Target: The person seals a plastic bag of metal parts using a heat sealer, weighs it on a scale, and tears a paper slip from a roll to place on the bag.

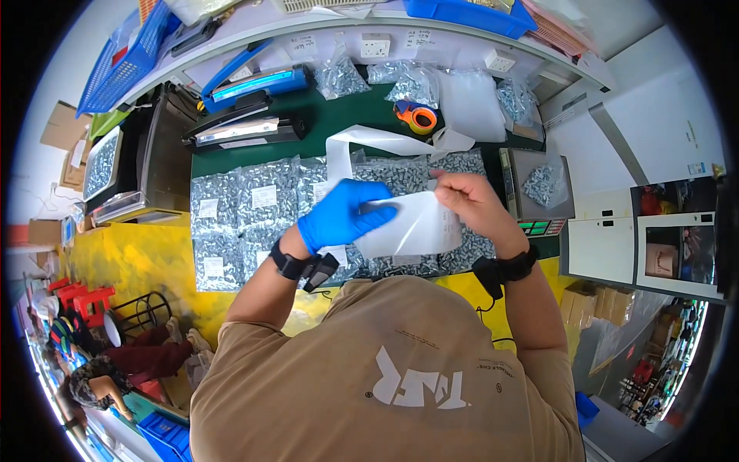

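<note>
My left hand (346, 217), in a blue glove, grips the left edge of a white label sheet (412, 231) between thumb and fingers. My bare right hand (471, 199) pinches the sheet's upper right corner. A long white paper strip (369, 137) loops up behind my hands; whether it joins the sheet is hidden. Beneath lie rows of clear bags of small metal parts (262, 189), several bearing a small white label. The sheet and my hands cover part of the bags.
Behind the bags stand a blue bag sealer (258, 88), a black sealer (246, 132) and an orange-blue tape dispenser (419, 117). Clear plastic sheets (471, 104) lie at the back. A scale (531, 185) carrying a bag is at the right. Another person (146, 358) sits lower left.
</note>
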Tool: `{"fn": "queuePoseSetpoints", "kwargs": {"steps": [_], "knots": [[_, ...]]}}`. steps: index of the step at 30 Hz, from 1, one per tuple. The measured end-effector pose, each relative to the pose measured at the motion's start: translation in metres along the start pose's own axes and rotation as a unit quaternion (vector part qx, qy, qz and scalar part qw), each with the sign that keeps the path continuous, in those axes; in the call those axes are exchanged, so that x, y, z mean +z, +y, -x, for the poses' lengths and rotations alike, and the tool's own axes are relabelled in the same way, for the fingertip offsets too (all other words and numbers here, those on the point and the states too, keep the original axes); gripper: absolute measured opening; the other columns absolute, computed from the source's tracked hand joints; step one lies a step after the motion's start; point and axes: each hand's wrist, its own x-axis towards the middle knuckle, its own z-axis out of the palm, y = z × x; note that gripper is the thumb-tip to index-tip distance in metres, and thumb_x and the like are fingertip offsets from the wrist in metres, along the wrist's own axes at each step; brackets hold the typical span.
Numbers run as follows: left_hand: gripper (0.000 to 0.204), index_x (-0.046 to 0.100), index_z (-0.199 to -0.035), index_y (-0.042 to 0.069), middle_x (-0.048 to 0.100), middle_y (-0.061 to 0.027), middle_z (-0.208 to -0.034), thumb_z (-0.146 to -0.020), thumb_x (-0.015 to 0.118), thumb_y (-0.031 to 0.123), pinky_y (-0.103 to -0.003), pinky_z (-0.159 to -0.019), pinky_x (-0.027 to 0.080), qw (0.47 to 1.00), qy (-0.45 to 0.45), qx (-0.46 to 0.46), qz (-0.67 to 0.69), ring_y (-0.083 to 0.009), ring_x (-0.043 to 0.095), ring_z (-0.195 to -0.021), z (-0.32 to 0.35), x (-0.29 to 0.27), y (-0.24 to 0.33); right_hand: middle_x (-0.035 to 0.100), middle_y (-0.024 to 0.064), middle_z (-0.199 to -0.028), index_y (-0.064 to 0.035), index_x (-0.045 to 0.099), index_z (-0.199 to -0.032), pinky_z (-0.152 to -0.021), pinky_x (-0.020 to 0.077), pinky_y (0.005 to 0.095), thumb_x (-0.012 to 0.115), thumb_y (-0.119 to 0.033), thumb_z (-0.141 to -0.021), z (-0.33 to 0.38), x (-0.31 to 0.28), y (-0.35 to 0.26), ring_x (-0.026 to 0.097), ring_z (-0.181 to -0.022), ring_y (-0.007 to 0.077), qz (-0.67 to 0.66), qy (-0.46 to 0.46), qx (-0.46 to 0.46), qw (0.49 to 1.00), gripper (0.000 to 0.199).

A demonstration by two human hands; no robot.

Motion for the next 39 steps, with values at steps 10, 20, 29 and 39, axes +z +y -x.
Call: {"fn": "queuePoseSetpoints", "kwargs": {"steps": [10, 20, 29, 39], "knots": [[0.014, 0.065, -0.092, 0.006, 0.059, 0.0049, -0.08, -0.092, 0.064, 0.02, -0.023, -0.065, 0.043, 0.915, 0.377, -0.135, 0.053, -0.0058, 0.051, -0.075, 0.077, -0.076, -0.029, 0.056, 0.0015, -0.071, 0.0011, 0.059, -0.081, -0.069, 0.0438, 0.0249, 0.057, -0.018, -0.094, 0.0, -0.004, 0.057, 0.052, -0.073, 0.0074, -0.088, 0.168, 0.133, 0.973, 0.023], [0.035, 0.062, -0.111, -0.003, 0.068, -0.0188, -0.098, -0.09, 0.064, 0.025, -0.031, -0.079, 0.05, 0.894, 0.364, -0.164, -0.203, -0.0253, 0.067, -0.086, 0.055, -0.08, -0.115, 0.064, 0.0118, -0.101, -0.0012, 0.065, -0.099, -0.075, 0.0494, 0.0308, 0.065, -0.021, -0.087, -0.011, 0.062, 0.06, 0.062, -0.083, 0.0193, 0.313, 0.155, -0.161, 0.923, 0.023], [0.026, 0.066, -0.106, 0.008, 0.063, -0.015, -0.116, -0.083, 0.063, 0.02, -0.038, -0.091, 0.047, 0.949, 0.095, 0.05, -0.297, -0.0315, 0.058, -0.111, -0.096, 0.0, -0.19, 0.061, 0.0125, -0.113, -0.0022, 0.064, -0.106, -0.081, 0.0501, 0.0311, 0.065, -0.011, -0.086, 0.12, 0.013, 0.066, 0.06, -0.104, 0.0219, 0.184, 0.191, 0.173, 0.948, 0.022], [0.018, 0.068, -0.077, 0.012, 0.066, -0.014, -0.092, -0.074, 0.061, 0.028, -0.042, -0.088, 0.045, 0.857, -0.185, 0.024, -0.48, -0.035, 0.059, -0.098, -0.203, 0.066, -0.264, 0.066, 0.0077, -0.099, 0.0024, 0.064, -0.105, -0.079, 0.0505, 0.027, 0.06, -0.009, -0.092, 0.312, 0.019, 0.054, 0.064, -0.084, 0.0164, 0.046, 0.468, 0.314, 0.825, 0.018]]}}
